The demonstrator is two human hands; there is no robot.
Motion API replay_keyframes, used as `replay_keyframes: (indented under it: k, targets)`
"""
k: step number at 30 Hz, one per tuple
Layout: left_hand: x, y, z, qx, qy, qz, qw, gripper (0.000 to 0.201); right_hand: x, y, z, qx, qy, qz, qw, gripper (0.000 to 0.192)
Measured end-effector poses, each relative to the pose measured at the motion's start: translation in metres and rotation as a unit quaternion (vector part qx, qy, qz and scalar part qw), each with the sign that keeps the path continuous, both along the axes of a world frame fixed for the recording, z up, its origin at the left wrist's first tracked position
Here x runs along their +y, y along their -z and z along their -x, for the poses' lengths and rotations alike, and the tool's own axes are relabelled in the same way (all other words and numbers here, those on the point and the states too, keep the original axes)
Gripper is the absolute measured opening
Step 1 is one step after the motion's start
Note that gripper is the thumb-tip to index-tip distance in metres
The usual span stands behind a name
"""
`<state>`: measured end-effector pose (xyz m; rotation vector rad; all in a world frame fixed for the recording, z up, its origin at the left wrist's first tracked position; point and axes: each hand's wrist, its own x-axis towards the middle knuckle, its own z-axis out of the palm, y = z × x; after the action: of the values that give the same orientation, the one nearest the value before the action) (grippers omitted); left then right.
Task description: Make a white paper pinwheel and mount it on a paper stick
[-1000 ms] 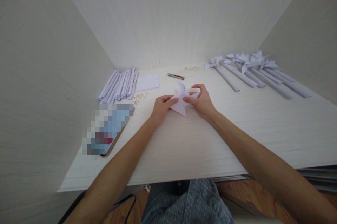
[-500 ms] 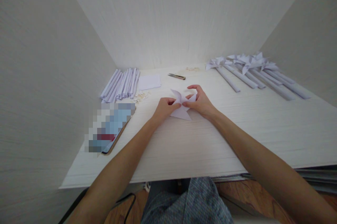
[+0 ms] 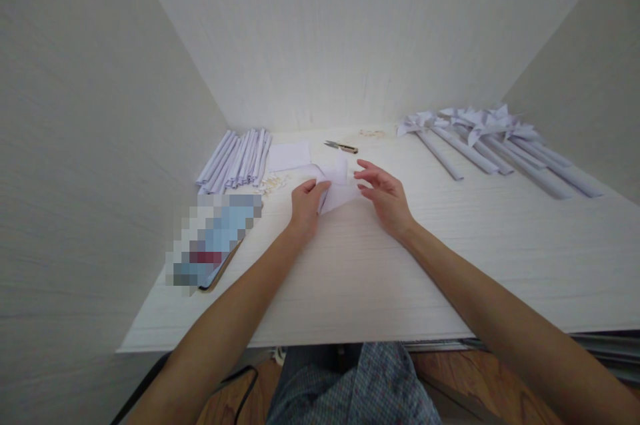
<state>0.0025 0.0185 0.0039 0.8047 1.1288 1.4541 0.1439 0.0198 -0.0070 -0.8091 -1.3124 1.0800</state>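
Note:
A folded white paper pinwheel head (image 3: 338,186) rests low over the white table (image 3: 380,272) in the middle. My left hand (image 3: 307,204) pinches its left edge between thumb and fingers. Just to the right, my right hand (image 3: 385,195) hovers with fingers spread, its fingertips beside the paper, and I cannot tell if they touch it.
A bundle of rolled paper sticks (image 3: 236,160) lies at the back left, beside a white paper square (image 3: 289,156) and small scissors (image 3: 341,146). Several finished pinwheels (image 3: 495,142) lie at the back right. A phone (image 3: 213,242) sits at the left. White walls close in three sides.
My right hand has let go of the folded paper and opened its fingers. The paper has dropped flatter toward the table, held only by my left hand.

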Motion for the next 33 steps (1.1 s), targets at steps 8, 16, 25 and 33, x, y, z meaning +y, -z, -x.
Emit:
replay_keyframes:
  k: [8,16,25,33]
  targets:
    - [-0.003,-0.003,-0.004,-0.078,0.003,-0.010,0.997,0.019,-0.009,0.005,0.013,-0.149,0.019,-0.009,0.989,0.022]
    - [-0.006,-0.007,-0.006,-0.102,0.029,0.001,0.994,0.013,-0.005,0.011,0.015,-0.204,0.033,-0.142,0.968,0.021]
    - [-0.006,-0.008,-0.006,-0.104,0.009,0.005,0.995,0.014,-0.009,0.005,0.013,-0.229,0.126,-0.172,0.950,0.012]
    - [-0.007,-0.006,-0.007,-0.094,-0.002,-0.011,0.996,0.014,-0.014,0.004,0.020,-0.117,0.033,-0.025,0.992,0.015]
